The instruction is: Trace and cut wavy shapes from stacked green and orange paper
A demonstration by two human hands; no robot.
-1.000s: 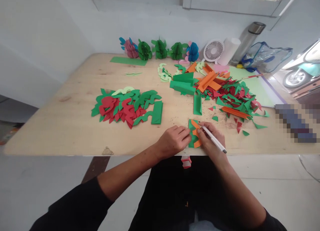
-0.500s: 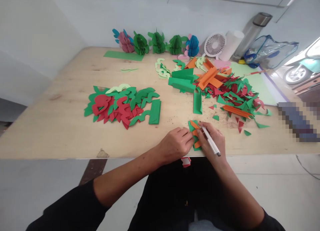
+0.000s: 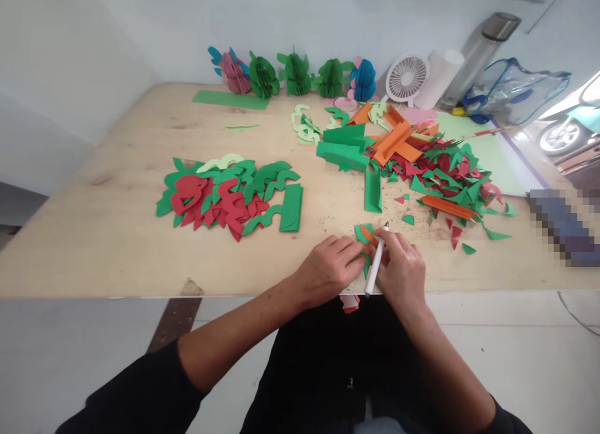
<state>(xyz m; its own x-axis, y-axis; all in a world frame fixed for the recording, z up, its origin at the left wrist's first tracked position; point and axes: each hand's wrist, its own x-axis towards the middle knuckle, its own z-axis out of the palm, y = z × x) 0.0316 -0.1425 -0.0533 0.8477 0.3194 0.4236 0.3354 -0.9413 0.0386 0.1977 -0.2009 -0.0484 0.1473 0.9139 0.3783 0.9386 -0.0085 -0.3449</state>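
Note:
Near the table's front edge, a green paper piece (image 3: 364, 230) lies flat with an orange paper cutout (image 3: 368, 235) on top. My left hand (image 3: 330, 268) has its fingers bent together, fingertips pressing on the left edge of these papers and hiding part of them. My right hand (image 3: 402, 265) is closed around a white marker (image 3: 376, 266), slanted with one dark end up by the fingers and the other toward the table's edge. The fingers of my right hand touch the papers' right side.
Red and green paper cutouts (image 3: 229, 196) are heaped at left. Folded green strips (image 3: 342, 156), orange strips (image 3: 394, 143) and scraps (image 3: 450, 177) cover the right. Paper figures (image 3: 296, 74), a small fan (image 3: 407, 79) and a bottle (image 3: 482, 55) stand along the wall.
The white marker has turned in my right hand; its lower end has swung from the right to the left, toward my body. My left hand stays at the papers.

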